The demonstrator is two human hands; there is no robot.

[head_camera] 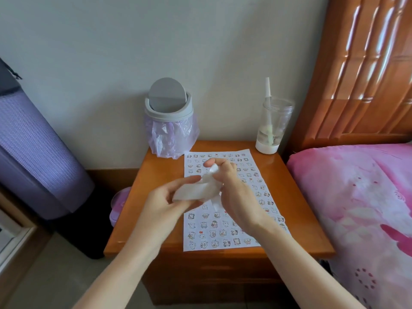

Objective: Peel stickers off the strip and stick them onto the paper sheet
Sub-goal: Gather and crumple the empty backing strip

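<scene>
A white paper sheet [223,228] covered with rows of small cartoon stickers lies on the wooden bedside table [160,175]. Above it both hands hold a crumpled white sticker strip [196,190]. My left hand [165,201] pinches the strip's left end between thumb and fingers. My right hand [231,192] grips its right end, with one white tip poking up by the thumb. The hands hide the middle of the sheet. I cannot tell whether a sticker is on the strip.
A small grey swing-lid bin [168,112] with a purple liner stands at the table's back left. A clear plastic cup [273,128] stands at the back right. A bed with pink bedding [361,197] is right of the table; a purple rolled mat [33,148] leans left.
</scene>
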